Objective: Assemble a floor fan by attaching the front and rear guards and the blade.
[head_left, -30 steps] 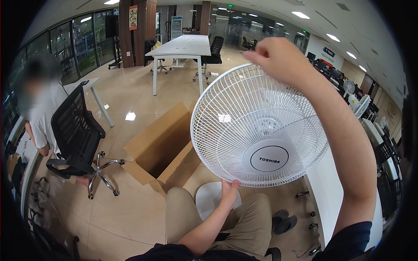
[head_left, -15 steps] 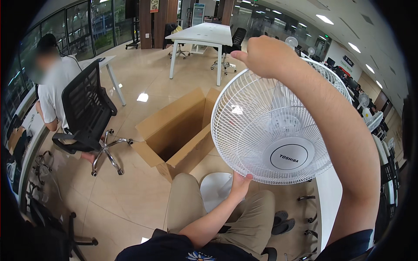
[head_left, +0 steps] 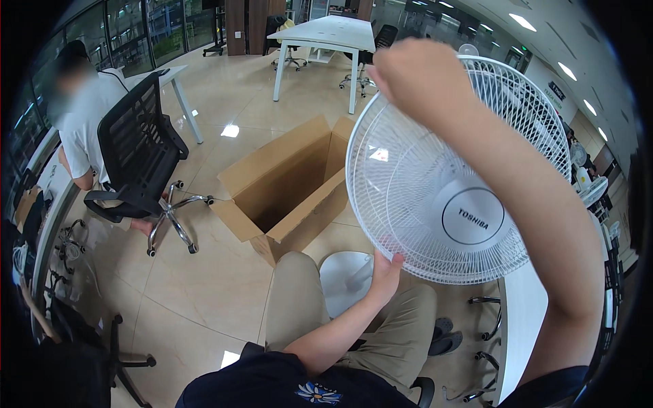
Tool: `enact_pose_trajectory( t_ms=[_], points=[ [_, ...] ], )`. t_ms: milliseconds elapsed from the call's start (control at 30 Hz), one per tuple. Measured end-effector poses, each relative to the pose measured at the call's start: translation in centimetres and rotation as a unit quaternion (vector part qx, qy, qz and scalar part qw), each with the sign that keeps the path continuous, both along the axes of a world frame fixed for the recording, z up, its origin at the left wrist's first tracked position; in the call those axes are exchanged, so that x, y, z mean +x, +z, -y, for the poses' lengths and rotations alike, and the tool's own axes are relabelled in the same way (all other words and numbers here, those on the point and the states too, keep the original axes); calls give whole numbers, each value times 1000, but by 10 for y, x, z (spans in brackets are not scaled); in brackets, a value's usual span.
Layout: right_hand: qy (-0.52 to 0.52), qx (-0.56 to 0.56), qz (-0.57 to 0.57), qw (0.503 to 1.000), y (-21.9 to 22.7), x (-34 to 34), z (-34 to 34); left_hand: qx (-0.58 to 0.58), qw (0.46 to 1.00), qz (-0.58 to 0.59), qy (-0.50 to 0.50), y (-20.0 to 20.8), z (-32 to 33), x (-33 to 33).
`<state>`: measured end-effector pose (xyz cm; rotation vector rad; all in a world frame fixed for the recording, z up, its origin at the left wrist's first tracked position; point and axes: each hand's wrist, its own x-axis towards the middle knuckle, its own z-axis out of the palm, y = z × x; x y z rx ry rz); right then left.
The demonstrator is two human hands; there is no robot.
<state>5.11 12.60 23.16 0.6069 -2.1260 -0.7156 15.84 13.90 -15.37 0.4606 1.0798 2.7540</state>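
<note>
I hold a round white wire fan guard [head_left: 435,183] with a round centre badge upright in front of me. My right hand [head_left: 411,78] grips its top rim, the forearm crossing in front of the grille. My left hand [head_left: 385,266] holds the bottom rim from below. A round white fan base [head_left: 343,279] lies on the floor between my knees. An open brown cardboard box [head_left: 286,187] lies tilted on the floor just left of the guard.
A person sits on a black office chair [head_left: 139,163] at a desk on the left. White tables [head_left: 326,34] with chairs stand at the back. A white desk edge [head_left: 520,319] runs along my right. Other fans stand at far right.
The view has swung left and down, so the guard sits further right and looks larger. Both hands keep their hold on the rim.
</note>
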Motion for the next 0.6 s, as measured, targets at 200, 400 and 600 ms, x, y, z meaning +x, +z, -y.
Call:
enact_pose_trajectory(
  t_ms=[200, 400, 600],
  points=[
    [156, -127, -53, 978, 48, 89, -45, 5, 999, 39, -23, -12, -11, -19],
    [-147, -413, 108, 892, 61, 133, -199, 7, 1000, -1, -14, -28, -8, 6],
    [-44, -576, 128, 806, 29, 134, -219, -10, 1000, 4, -28, -34, 9, -3]
  ],
)
